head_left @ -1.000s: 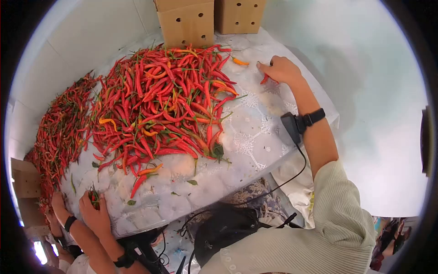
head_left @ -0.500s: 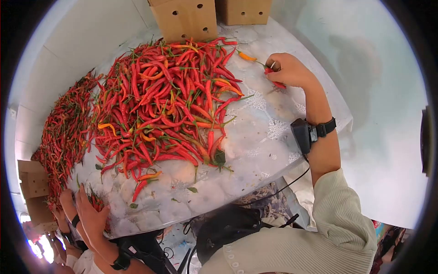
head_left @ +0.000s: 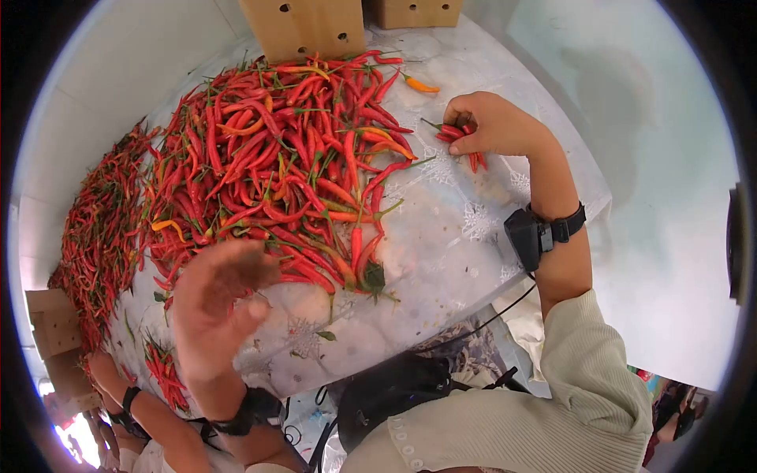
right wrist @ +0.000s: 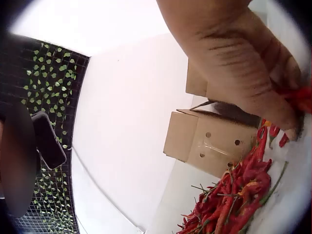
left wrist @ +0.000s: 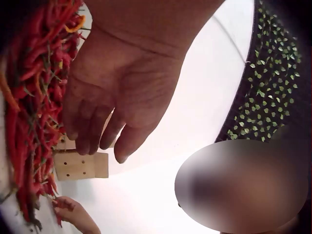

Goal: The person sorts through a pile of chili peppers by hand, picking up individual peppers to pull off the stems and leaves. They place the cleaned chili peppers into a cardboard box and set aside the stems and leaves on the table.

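My right hand [head_left: 501,126] holds several red chillies [head_left: 475,160] above the right part of the table, their tips poking out below the curled fingers. In the right wrist view, the same hand [right wrist: 243,68] grips red chillies [right wrist: 302,100] at the edge of the picture. Blurred in the head view, my left hand [head_left: 217,311] hovers at the lower left edge of the large chilli pile [head_left: 276,158]. In the left wrist view that hand [left wrist: 122,92] is empty, its fingers loosely bent. A small bunch of chillies [head_left: 164,374] lies to its lower left.
Cardboard boxes [head_left: 307,27] stand behind the pile, with more [head_left: 54,319] at the far left. A second, darker pile [head_left: 98,229] covers the left side. Another person's arm [head_left: 146,410] reaches in there. A single orange chilli [head_left: 421,85] lies between pile and right hand.
My left hand has left the small bunch and moved up and right toward the large pile. My right hand has turned slightly, and more red chillies show in it.
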`<state>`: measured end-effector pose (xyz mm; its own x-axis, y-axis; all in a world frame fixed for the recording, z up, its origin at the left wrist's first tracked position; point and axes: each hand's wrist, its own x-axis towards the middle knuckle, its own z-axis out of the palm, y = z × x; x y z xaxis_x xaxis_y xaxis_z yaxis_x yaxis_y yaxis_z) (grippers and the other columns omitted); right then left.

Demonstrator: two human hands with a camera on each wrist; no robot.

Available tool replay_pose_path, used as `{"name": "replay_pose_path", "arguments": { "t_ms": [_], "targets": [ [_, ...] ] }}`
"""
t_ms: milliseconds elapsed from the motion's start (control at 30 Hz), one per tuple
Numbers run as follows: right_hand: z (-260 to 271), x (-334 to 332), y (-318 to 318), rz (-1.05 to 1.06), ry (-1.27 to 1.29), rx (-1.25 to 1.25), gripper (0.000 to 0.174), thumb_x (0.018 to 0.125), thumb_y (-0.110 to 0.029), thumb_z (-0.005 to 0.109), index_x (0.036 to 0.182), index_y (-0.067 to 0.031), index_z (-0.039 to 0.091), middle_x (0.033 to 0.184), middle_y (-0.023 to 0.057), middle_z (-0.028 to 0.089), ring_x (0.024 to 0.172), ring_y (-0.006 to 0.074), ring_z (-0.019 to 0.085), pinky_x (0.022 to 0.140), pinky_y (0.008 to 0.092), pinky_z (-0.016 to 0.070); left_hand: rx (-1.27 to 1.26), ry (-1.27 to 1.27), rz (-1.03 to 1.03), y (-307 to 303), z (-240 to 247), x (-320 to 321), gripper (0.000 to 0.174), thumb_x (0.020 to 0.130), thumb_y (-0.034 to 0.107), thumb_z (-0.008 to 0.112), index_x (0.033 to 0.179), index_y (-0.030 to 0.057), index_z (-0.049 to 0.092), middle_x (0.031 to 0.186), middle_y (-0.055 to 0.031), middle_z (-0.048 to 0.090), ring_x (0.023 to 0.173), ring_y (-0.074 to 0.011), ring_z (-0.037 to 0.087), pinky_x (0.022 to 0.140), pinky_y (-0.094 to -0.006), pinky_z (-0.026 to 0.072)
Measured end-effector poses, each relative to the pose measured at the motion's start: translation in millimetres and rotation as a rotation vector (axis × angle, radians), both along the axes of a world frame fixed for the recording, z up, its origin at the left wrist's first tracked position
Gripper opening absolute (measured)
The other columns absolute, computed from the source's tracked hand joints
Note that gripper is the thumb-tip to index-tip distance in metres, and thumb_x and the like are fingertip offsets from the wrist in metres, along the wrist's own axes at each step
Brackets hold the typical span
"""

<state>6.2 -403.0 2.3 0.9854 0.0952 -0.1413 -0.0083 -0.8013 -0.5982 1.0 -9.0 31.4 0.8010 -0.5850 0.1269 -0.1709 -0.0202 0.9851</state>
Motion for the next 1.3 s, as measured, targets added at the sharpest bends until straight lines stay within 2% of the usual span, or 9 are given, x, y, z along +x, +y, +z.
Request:
{"name": "replay_pose_path", "arguments": {
  "t_ms": [133, 267, 367, 567, 733, 867, 1000, 1100, 1300],
  "targets": [
    [3.4, -1.8, 9.6, 0.015, -0.04, -0.171, 0.016, 0.071, -0.009, 0.068, 0.08, 0.0016, 0.06, 0.07, 0.0107, 0.06, 0.064, 0.0155, 0.055, 0.059, 0.0291, 0.0425, -0.189, 0.187, 0.117, 2.3, -26.0, 19.9, 0.047, 0.08, 0.025, 0.068, 0.114, -0.0017, 0.049, 0.097, -0.0094, 0.058, 0.088, -0.0184, 0.059, 0.075, -0.0315, 0.0497],
    [4.7, 2.0, 8.3, -0.016, -0.025, -0.143, 0.016, 0.075, -0.01, 0.067, 0.082, 0.0014, 0.059, 0.069, 0.0082, 0.059, 0.064, 0.0134, 0.055, 0.058, 0.0273, 0.0429, -0.199, 0.253, -0.009, 5.0, -28.2, 17.3, 0.046, 0.08, 0.024, 0.068, 0.114, -0.0014, 0.049, 0.097, -0.0093, 0.058, 0.087, -0.0178, 0.059, 0.075, -0.031, 0.0498],
    [14.9, -0.4, 12.9, -0.147, 0.087, 0.421, 0.015, 0.079, -0.011, 0.064, 0.089, -0.0005, 0.059, 0.072, 0.0027, 0.058, 0.064, 0.0096, 0.053, 0.058, 0.0226, 0.0426, -0.168, 0.272, -0.059, -1.6, -28.1, 13.6, 0.043, 0.081, 0.021, 0.067, 0.113, -0.0014, 0.049, 0.098, -0.0097, 0.058, 0.088, -0.0179, 0.059, 0.074, -0.0305, 0.0499],
    [29.5, -2.9, 67.8, 0.049, 0.117, 0.866, 0.017, 0.081, -0.011, 0.064, 0.095, -0.0039, 0.058, 0.08, -0.0013, 0.056, 0.065, 0.0055, 0.051, 0.058, 0.0189, 0.0424, -0.205, 0.402, -0.071, -7.2, -30.3, 8.7, 0.035, 0.085, 0.016, 0.061, 0.115, 0.0004, 0.049, 0.102, -0.0092, 0.058, 0.09, -0.018, 0.059, 0.077, -0.0306, 0.0494],
    [40.7, 2.7, 158.8, 0.263, 0.224, 0.751, 0.02, 0.081, -0.015, 0.067, 0.093, -0.0028, 0.058, 0.078, -0.0014, 0.055, 0.067, 0.0052, 0.053, 0.059, 0.0206, 0.0432, -0.22, 0.404, 0.023, -11.9, -29.0, 7.7, 0.04, 0.089, 0.021, 0.057, 0.123, 0.0028, 0.044, 0.11, -0.0081, 0.055, 0.095, -0.0179, 0.058, 0.081, -0.0316, 0.0477],
    [43.2, 5.9, 205.8, 0.295, -0.145, 0.409, 0.023, 0.076, -0.017, 0.066, 0.091, -0.0007, 0.061, 0.077, 0.0125, 0.059, 0.071, 0.0193, 0.057, 0.067, 0.0328, 0.0448, -0.297, 0.558, 0.037, -5.4, -27.1, 2.6, 0.041, 0.094, 0.029, 0.048, 0.126, 0.004, 0.04, 0.114, -0.0079, 0.053, 0.098, -0.0183, 0.058, 0.082, -0.0318, 0.0482],
    [27.5, 9.2, 221.8, 0.179, -0.159, 0.673, 0.019, 0.082, -0.013, 0.062, 0.095, 0.0002, 0.061, 0.077, 0.0058, 0.06, 0.071, 0.0132, 0.057, 0.064, 0.0299, 0.0468, -0.552, 0.84, 0.021, 1.2, -20.4, 7.7, 0.037, 0.096, 0.024, 0.042, 0.126, 0.0034, 0.04, 0.112, -0.0098, 0.055, 0.098, -0.0211, 0.059, 0.083, -0.0333, 0.0509],
    [31.5, 5.4, 221.3, 0.148, -0.033, 0.858, 0.029, 0.089, -0.021, 0.057, 0.109, 0.0005, 0.059, 0.094, 0.0029, 0.061, 0.071, 0.007, 0.057, 0.062, 0.0207, 0.0472, -0.591, 0.883, 0.015, 3.2, -25.1, 10.5, 0.033, 0.096, 0.019, 0.04, 0.124, 0.0016, 0.042, 0.109, -0.0109, 0.057, 0.097, -0.0226, 0.06, 0.082, -0.0335, 0.0526],
    [29.9, 5.1, 210.9, 0.041, -0.184, 0.885, 0.033, 0.09, -0.024, 0.056, 0.115, -0.001, 0.056, 0.098, 0.0012, 0.061, 0.079, 0.0044, 0.052, 0.067, 0.0191, 0.0444, -0.653, 0.864, -0.011, 6.9, -34.9, 13.3, 0.026, 0.09, 0.007, 0.048, 0.116, 0.0, 0.046, 0.105, -0.0119, 0.058, 0.094, -0.0217, 0.061, 0.08, -0.0327, 0.0526]
  ]
}}
